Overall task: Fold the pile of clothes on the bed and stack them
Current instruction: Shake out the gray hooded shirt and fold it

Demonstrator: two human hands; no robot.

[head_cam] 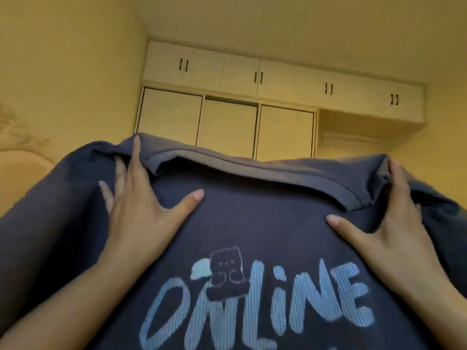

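A dark navy shirt (252, 223) fills the lower half of the head view, held up in front of the camera with its printed side facing the person. The print reads "ONLINE" (255, 304) in pale blue ribbed letters, with a small dark bear figure (226, 271) sitting on top of the letters and a pale blue blob just beside it on the left. The ribbed collar (252, 168) runs along the shirt's top edge, sagging a little toward the right.

The left hand (141, 210) holds the shirt at the shoulder to the left of the collar. Its thumb lies spread across the front of the cloth, pointing toward the middle, one finger reaches straight up to the top edge, and the other fingers go into a fold of fabric, so the cloth is pinched between thumb and fingers.

The right hand (386, 223) holds the opposite shoulder. Its thumb presses on the front, pointing inward, and its fingers curl over the bunched top edge at the right end of the collar; how far they wrap behind is hidden, but the grip looks closed on the cloth.

The two hands are well apart, with the collar between them. Both sleeves hang off toward the frame edges.

Behind the shirt stand a yellow-lit wall (63, 72) and a pale wardrobe (227, 117) with upper cabinets (278, 77) above.
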